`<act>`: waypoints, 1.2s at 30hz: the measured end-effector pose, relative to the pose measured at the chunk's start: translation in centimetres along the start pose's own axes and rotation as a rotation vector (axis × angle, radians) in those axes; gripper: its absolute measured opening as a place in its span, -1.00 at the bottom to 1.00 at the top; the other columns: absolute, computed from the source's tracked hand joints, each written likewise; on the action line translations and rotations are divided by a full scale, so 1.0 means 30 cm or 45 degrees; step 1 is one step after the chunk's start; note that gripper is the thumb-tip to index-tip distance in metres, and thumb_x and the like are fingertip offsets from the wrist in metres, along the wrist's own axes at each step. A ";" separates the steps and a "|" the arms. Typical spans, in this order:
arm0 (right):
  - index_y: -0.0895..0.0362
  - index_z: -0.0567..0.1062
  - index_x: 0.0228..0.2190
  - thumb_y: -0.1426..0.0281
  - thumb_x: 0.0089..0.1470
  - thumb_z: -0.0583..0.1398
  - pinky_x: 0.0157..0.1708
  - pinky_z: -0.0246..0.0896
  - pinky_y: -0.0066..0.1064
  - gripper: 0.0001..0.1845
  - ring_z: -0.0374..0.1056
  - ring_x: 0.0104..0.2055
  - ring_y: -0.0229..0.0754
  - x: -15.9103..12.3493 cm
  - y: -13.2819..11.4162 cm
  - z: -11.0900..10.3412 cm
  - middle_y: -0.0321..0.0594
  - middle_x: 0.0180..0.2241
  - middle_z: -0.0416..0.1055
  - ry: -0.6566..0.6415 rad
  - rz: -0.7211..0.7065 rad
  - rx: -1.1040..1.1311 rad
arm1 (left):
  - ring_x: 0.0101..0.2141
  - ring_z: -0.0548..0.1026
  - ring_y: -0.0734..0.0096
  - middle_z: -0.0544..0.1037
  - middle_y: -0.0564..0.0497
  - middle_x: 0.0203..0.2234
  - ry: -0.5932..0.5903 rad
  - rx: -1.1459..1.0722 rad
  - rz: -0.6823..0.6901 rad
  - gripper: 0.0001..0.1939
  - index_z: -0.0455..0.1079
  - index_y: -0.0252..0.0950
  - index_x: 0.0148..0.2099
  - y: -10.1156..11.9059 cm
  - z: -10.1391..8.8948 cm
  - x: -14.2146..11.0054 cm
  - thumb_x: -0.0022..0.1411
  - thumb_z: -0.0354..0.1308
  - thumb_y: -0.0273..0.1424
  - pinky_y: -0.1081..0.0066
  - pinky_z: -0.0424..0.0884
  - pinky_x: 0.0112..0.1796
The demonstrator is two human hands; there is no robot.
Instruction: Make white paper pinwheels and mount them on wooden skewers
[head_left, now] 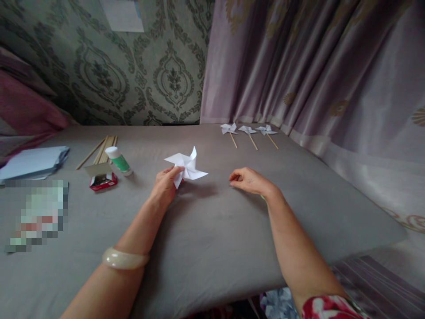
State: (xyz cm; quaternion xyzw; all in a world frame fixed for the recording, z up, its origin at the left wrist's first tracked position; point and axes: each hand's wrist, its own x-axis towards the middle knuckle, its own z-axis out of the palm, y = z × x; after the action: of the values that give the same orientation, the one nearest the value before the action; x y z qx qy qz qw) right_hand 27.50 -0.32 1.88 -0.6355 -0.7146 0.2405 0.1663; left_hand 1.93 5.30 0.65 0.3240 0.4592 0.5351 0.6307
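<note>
"Red-and-white sleeve nearest, lower right edge; pale bangle lower left. Grip?"

"Left hand, mid-frame: thumb on top of a white paper pinwheel, pinching it near its middle. Likely so the folded points stay gathered while the blades stand free."

"Right hand?"

"Right of centre, well apart from the pinwheel, fingers curled toward the thumb. Whether something tiny sits between the fingertips, cannot tell."

"Upper right: three stick-mounted pinwheels in a row, sticks toward the camera. Why there?"

"To keep the middle of the grey cloth free, I'd judge; spaced, perhaps, to spare the blades."

"Left of frame?"

"Wooden sticks, white-capped green tube, red box with its flap up, paper stack further left. Grouped, probably, for easy reach. Box contents too small to name."
</note>
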 end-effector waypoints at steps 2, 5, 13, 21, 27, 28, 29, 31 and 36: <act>0.16 0.53 -0.39 0.43 -0.04 0.21 -0.39 0.19 -0.46 -0.88 0.39 -0.39 -0.23 0.001 -0.010 0.011 -0.20 -0.42 0.53 -0.033 -0.005 -0.036 | -0.65 0.35 0.58 0.48 0.07 -0.65 -0.008 0.008 0.000 -0.81 0.42 -0.38 -0.50 -0.003 -0.002 0.001 -0.28 0.29 -0.43 0.57 0.23 -0.63; 0.14 0.52 -0.45 0.44 -0.04 0.20 -0.41 0.17 -0.46 -0.92 0.38 -0.41 -0.23 0.001 -0.024 0.023 -0.22 -0.44 0.52 -0.063 -0.017 -0.094 | -0.66 0.35 0.57 0.48 0.07 -0.65 -0.029 0.013 0.001 -0.79 0.43 -0.38 -0.49 -0.007 -0.005 -0.001 -0.29 0.29 -0.42 0.56 0.23 -0.63; 0.15 0.51 -0.45 0.39 -0.03 0.19 -0.44 0.16 -0.46 -0.90 0.35 -0.44 -0.25 0.000 -0.061 0.023 -0.23 -0.48 0.49 0.018 -0.071 0.124 | -0.64 0.38 0.50 0.50 0.01 -0.65 -0.051 0.005 -0.008 -0.77 0.46 -0.39 -0.50 -0.009 0.021 -0.037 -0.31 0.30 -0.39 0.52 0.24 -0.59; 0.15 0.51 -0.41 0.26 -0.01 0.24 -0.45 0.18 -0.45 -0.80 0.27 -0.49 -0.31 -0.053 -0.237 0.043 -0.30 -0.49 0.42 0.193 -0.247 0.677 | -0.61 0.30 0.56 0.45 0.07 -0.63 -0.112 0.204 0.171 -0.73 0.47 -0.38 -0.43 -0.036 0.047 -0.098 -0.15 0.26 -0.27 0.51 0.15 -0.53; 0.05 0.53 -0.44 0.39 0.08 0.22 -0.03 0.11 -0.25 -0.92 0.30 -0.11 -0.14 -0.074 -0.295 0.068 -0.21 -0.23 0.38 0.590 -0.581 0.156 | -0.60 0.22 0.58 0.40 0.10 -0.65 -0.182 0.338 0.248 -0.75 0.45 -0.36 -0.47 -0.032 0.072 -0.151 -0.08 0.23 -0.24 0.51 0.11 -0.52; 0.03 0.54 -0.43 0.38 0.07 0.23 0.01 0.08 -0.20 -0.93 0.28 -0.08 -0.11 -0.073 -0.293 0.071 -0.20 -0.18 0.37 0.652 -0.568 0.070 | -0.60 0.21 0.58 0.39 0.11 -0.65 -0.197 0.338 0.241 -0.76 0.45 -0.36 -0.47 -0.030 0.078 -0.160 -0.08 0.23 -0.25 0.51 0.10 -0.53; 0.01 0.55 -0.43 0.37 0.06 0.24 0.02 0.06 -0.16 -0.93 0.26 -0.06 -0.08 -0.072 -0.289 0.075 -0.20 -0.14 0.36 0.695 -0.551 0.007 | -0.61 0.20 0.58 0.38 0.11 -0.65 -0.212 0.337 0.233 -0.77 0.45 -0.36 -0.48 -0.029 0.084 -0.168 -0.08 0.23 -0.26 0.51 0.09 -0.53; -0.03 0.57 -0.43 0.35 0.06 0.24 0.04 0.04 -0.11 -0.93 0.21 -0.03 -0.04 -0.069 -0.281 0.079 -0.21 -0.09 0.35 0.730 -0.529 -0.057 | -0.61 0.19 0.58 0.37 0.11 -0.65 -0.233 0.329 0.221 -0.79 0.45 -0.35 -0.48 -0.027 0.092 -0.180 -0.09 0.24 -0.27 0.51 0.07 -0.54; -0.06 0.59 -0.43 0.33 0.07 0.23 0.05 0.02 -0.08 -0.90 0.16 0.03 0.00 -0.061 -0.270 0.082 -0.23 -0.05 0.33 0.756 -0.514 -0.089 | -0.61 0.20 0.57 0.37 0.11 -0.66 -0.247 0.310 0.208 -0.78 0.46 -0.36 -0.48 -0.023 0.094 -0.193 -0.10 0.24 -0.27 0.50 0.07 -0.54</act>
State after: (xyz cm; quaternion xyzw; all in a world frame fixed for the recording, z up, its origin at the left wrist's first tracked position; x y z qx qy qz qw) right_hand 19.70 -3.08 4.45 -0.5292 -0.7539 -0.0169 0.3891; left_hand 4.76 -0.26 2.40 0.4843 0.4298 0.4911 0.5827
